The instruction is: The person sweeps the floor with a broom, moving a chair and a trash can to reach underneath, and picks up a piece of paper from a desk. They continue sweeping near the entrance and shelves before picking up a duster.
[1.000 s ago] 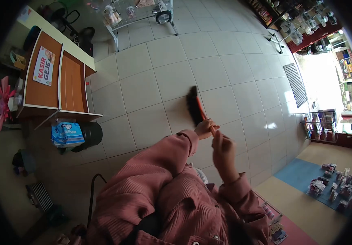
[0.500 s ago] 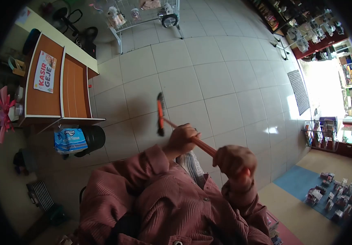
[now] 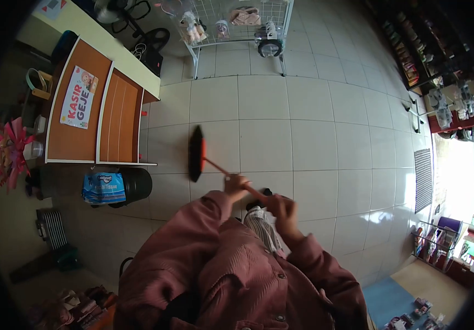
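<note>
Both of my hands grip the reddish handle of a broom [image 3: 197, 154]. The broom's head has an orange-red back and dark bristles, and it lies on or just above the tiled floor, left of my hands. My left hand [image 3: 236, 187] is closed round the handle on the side nearer the head. Farther up, my right hand [image 3: 282, 212] is wrapped round the upper part of the handle, close to my body. Below my hands, a striped light garment [image 3: 262, 225] and a dark shoe tip show.
A brown cashier desk [image 3: 77, 148] with a sign stands at left. By it sit a black bin [image 3: 138, 185] and a blue tissue pack [image 3: 104, 188]. A white wire rack [image 3: 231, 41] stands ahead. At right lie a striped mat [image 3: 423, 181] and a bright doorway.
The broom head has swung left, and its bristles now face left. My right hand has moved left, closer to my left hand. The camera view has shifted too.
</note>
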Motion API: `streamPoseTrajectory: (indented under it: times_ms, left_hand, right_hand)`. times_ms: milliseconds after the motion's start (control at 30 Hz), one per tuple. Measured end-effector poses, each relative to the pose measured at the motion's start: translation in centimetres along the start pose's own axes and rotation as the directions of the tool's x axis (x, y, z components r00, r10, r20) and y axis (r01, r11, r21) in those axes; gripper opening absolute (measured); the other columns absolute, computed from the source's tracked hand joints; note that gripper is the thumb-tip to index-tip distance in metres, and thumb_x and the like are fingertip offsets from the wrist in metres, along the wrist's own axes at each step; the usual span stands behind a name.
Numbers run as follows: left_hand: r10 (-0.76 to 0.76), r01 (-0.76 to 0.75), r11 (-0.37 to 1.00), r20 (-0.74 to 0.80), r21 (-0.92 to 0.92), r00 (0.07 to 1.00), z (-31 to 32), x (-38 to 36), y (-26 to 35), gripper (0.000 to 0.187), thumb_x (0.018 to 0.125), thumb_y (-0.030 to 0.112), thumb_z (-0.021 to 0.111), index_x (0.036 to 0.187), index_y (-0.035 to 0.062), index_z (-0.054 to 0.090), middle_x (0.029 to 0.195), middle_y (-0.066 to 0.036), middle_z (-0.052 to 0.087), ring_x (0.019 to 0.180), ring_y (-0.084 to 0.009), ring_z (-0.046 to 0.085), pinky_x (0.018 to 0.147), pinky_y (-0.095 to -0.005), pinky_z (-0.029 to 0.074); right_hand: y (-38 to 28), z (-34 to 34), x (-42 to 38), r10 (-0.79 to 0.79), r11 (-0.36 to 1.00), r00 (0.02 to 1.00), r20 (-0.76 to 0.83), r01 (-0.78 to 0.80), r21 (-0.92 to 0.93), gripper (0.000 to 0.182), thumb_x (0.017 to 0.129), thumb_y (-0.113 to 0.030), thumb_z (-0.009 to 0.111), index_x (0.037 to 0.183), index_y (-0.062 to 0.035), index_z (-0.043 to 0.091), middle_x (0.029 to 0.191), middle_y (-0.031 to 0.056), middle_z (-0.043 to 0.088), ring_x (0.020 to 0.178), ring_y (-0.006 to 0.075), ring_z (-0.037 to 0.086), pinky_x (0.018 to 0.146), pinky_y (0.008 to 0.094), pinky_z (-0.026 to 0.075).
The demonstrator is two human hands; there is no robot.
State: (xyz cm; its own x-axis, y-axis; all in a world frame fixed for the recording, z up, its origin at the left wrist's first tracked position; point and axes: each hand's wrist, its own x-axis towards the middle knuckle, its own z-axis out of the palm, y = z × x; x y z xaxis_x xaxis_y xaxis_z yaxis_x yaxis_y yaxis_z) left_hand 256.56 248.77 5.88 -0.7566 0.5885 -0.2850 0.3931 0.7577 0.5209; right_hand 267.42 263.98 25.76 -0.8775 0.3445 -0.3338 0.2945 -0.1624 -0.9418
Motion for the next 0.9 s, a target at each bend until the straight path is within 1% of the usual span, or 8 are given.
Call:
streamPoseTrajectory:
  times_ms: [200, 300, 367, 467, 533, 633, 733, 900]
  left_hand:
    - [0.390, -0.347, 0.796, -0.018, -0.496, 0.921, -0.1, 9.3, 19.9, 0.022, 0.086, 0.026, 0.057, 0.076, 0.0063, 0.062, 0.088, -0.010, 0.060, 0.094, -0.0301, 0.058, 0.084, -0.0511, 0.038]
    - [0.475, -0.213, 0.721, 0.246, -0.659, 0.845, 1.1, 12.6, 21.3, 0.025, 0.090, 0.032, 0.056, 0.092, 0.0073, 0.062, 0.092, -0.010, 0.056, 0.107, -0.0252, 0.054, 0.098, -0.0539, 0.030]
    - [0.554, -0.199, 0.487, 0.125, -0.851, 0.823, 4.1, 13.9, 20.3, 0.026, 0.089, 0.033, 0.060, 0.095, 0.0083, 0.061, 0.094, -0.009, 0.054, 0.111, -0.0230, 0.051, 0.100, -0.0617, 0.023]
    - [0.558, -0.391, 0.753, 0.198, -0.529, 0.806, -3.0, 14.7, 24.4, 0.028, 0.085, 0.035, 0.064, 0.090, 0.0085, 0.060, 0.095, -0.008, 0.053, 0.112, -0.0218, 0.050, 0.103, -0.0647, 0.020]
    - [0.628, -0.630, 0.702, -0.128, -0.332, 0.767, -7.9, 13.4, 26.2, 0.027, 0.085, 0.034, 0.062, 0.079, 0.0074, 0.060, 0.086, -0.004, 0.058, 0.100, -0.0205, 0.054, 0.105, -0.0621, 0.019]
    - [0.718, -0.719, 0.636, -0.126, -0.281, 0.684, -15.8, 12.4, 25.0, 0.034, 0.086, 0.030, 0.062, 0.061, 0.0080, 0.055, 0.062, -0.004, 0.053, 0.068, -0.0247, 0.058, 0.101, -0.0550, 0.033]
    - [0.551, -0.589, 0.762, -0.207, -0.269, 0.808, -20.2, 13.1, 18.7, 0.037, 0.083, 0.025, 0.064, 0.055, 0.0045, 0.051, 0.056, -0.010, 0.049, 0.056, -0.0303, 0.054, 0.056, -0.0428, 0.042]
    - [0.212, -0.227, 0.974, -0.277, -0.024, 0.937, -21.0, 19.1, 0.1, 0.027, 0.079, 0.020, 0.066, 0.060, 0.0036, 0.059, 0.063, -0.015, 0.059, 0.065, -0.0354, 0.059, 0.059, -0.0439, 0.047]
  right_hand:
    - [-12.7, -7.3, 1.7, -0.225, 0.930, 0.945, -0.239, 0.135, -0.343, 0.048, 0.098, -0.019, 0.042, 0.055, 0.0017, 0.043, 0.050, 0.0084, 0.044, 0.044, 0.0166, 0.036, 0.046, 0.0310, 0.030]
    - [-10.3, -5.9, 5.1, -0.404, 0.698, 0.914, -0.024, 0.291, -0.654, 0.033, 0.085, -0.005, 0.055, 0.055, 0.0029, 0.045, 0.055, 0.0209, 0.048, 0.051, 0.0374, 0.047, 0.051, 0.0400, 0.037]
    - [-8.5, -5.0, 7.4, -0.429, 0.719, 0.902, 0.046, 0.371, -0.588, 0.029, 0.083, -0.007, 0.058, 0.058, 0.0033, 0.046, 0.054, 0.0180, 0.046, 0.053, 0.0328, 0.045, 0.051, 0.0380, 0.036]
    - [-14.5, -6.6, 7.6, -0.460, 0.748, 0.884, 0.082, 0.436, -0.501, 0.028, 0.076, -0.010, 0.066, 0.057, 0.0001, 0.048, 0.054, 0.0148, 0.047, 0.051, 0.0325, 0.047, 0.052, 0.0377, 0.038]
    - [-19.5, -8.4, 6.5, -0.628, 0.730, 0.767, 0.135, 0.640, -0.239, 0.033, 0.073, -0.018, 0.071, 0.058, -0.0028, 0.046, 0.054, 0.0065, 0.047, 0.054, 0.0230, 0.049, 0.052, 0.0343, 0.041]
    - [-24.9, -8.4, 5.7, -0.769, 0.639, 0.637, 0.046, 0.768, 0.047, 0.048, 0.086, -0.038, 0.063, 0.054, -0.0086, 0.041, 0.046, 0.0007, 0.045, 0.040, 0.0178, 0.046, 0.047, 0.0328, 0.044]
    - [-24.8, -6.6, 9.8, -0.698, 0.691, 0.716, 0.013, 0.668, 0.276, 0.050, 0.090, -0.037, 0.057, 0.053, -0.0090, 0.039, 0.045, 0.0011, 0.043, 0.040, 0.0173, 0.044, 0.045, 0.0328, 0.042]
    - [-14.6, 1.2, 23.2, -0.169, 0.943, 0.976, 0.140, 0.118, 0.312, 0.046, 0.097, -0.025, 0.041, 0.057, -0.0027, 0.046, 0.057, 0.0061, 0.049, 0.056, 0.0177, 0.046, 0.055, 0.0294, 0.038]
